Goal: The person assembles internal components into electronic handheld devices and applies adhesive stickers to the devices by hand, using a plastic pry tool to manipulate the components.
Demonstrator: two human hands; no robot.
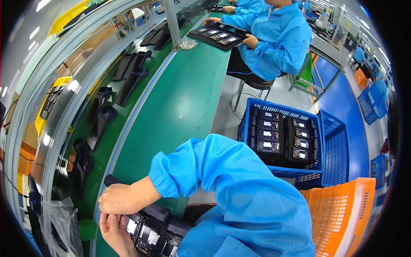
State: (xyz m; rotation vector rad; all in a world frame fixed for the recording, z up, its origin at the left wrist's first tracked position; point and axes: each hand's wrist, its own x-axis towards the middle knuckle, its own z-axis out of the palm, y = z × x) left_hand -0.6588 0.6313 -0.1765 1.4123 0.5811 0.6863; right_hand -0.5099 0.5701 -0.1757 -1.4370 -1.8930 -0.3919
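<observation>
At the lower left, my right hand [124, 198] reaches across from the blue sleeve, bent at the wrist with its fingers curled downward. My left hand [116, 236] is just below it, thumb and fingers drawn together close to the right hand's fingertips. What either hand pinches is hidden or too small to make out. Beside both hands lies a black tray [157, 212] with several electronic assemblies [150, 236] in it, showing silver and white parts. My sleeve and the lower edge of the picture hide part of the tray.
Along the green bench [171, 111], a co-worker [278, 43] holds another black tray [220, 36]. A blue crate [280, 171] with filled trays and an orange crate [338, 214] stand to the right. Dark fixtures [132, 81] line the conveyor behind the metal frame. A plastic bag [62, 229] hangs lower left.
</observation>
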